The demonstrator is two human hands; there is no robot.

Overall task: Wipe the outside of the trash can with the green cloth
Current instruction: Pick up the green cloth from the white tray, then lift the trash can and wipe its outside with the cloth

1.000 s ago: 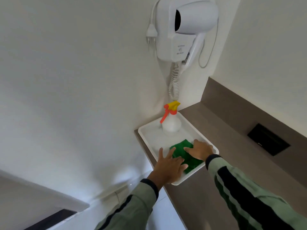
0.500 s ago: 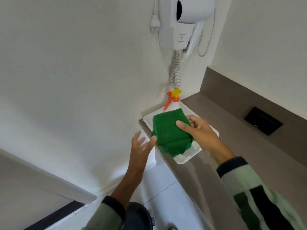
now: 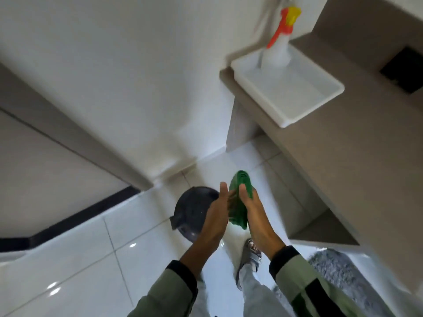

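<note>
The green cloth [image 3: 239, 200] hangs folded between my two hands, above the floor. My right hand [image 3: 254, 216] grips it, thumb on its front face. My left hand [image 3: 217, 216] presses flat against the cloth's left side, fingers straight. Below and left of the hands stands the small round dark trash can [image 3: 191, 211] with its lid on, on the white tiled floor near the wall corner. My left hand hides part of the can's right side.
A brown counter [image 3: 343, 156] runs along the right, with a white tray [image 3: 297, 110] holding a spray bottle [image 3: 278, 49] with an orange and yellow trigger. My shoe [image 3: 250, 257] stands on the tiles just right of the can. A grey rug [image 3: 338, 268] lies at lower right.
The cloth was lifted out of the white tray and brought down over the floor. My left hand came onto the cloth. The view tilted down, bringing the trash can into sight.
</note>
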